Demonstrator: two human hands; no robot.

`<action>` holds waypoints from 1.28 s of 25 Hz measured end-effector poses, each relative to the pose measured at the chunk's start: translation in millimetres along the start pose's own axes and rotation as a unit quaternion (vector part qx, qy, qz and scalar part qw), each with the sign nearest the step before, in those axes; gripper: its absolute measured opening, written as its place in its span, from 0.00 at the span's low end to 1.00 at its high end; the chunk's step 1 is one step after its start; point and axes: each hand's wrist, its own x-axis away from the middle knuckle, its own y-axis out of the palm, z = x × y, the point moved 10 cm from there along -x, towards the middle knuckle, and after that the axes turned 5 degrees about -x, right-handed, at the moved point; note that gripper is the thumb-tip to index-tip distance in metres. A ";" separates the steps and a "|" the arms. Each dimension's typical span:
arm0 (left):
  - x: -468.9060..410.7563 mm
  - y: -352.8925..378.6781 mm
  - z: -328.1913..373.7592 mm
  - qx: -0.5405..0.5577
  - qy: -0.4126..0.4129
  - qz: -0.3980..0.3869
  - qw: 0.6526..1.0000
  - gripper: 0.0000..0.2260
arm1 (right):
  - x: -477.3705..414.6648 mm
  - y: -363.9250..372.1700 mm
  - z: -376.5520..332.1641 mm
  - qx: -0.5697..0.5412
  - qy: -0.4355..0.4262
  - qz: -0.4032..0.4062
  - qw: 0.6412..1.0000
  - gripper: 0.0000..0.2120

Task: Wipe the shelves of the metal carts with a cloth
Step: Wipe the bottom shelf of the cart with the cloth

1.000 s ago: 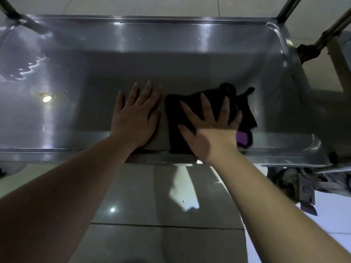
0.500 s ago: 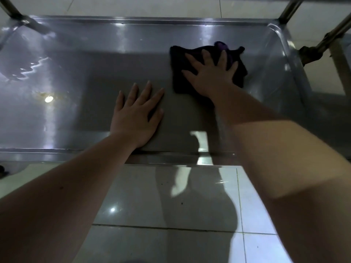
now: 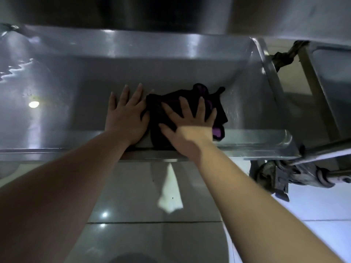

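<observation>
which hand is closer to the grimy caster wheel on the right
Right. The right hand presses the dark cloth, up and left of the caster wheel; the left hand lies flat on the shelf farther left, past the cloth.

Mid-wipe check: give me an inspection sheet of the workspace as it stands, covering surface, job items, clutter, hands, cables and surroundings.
Surface: steel cart shelf, shiny, with water streaks at its far left.
Job's things: dark cloth with purple patches, bunched near the front rim, right of centre.
Clutter: nothing seen.
Hands: left hand flat on the bare shelf beside the cloth; right hand flat on the cloth, fingers spread.
Cables: nothing seen.
Surroundings: another shelf overhead; second cart at the right; grimy caster below; tiled floor.
</observation>
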 end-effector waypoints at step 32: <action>-15.7 -29.3 -74.0 0.194 0.002 -0.014 0.981 0.23 | 29.3 19.9 -93.1 0.001 0.084 -0.072 0.994 0.29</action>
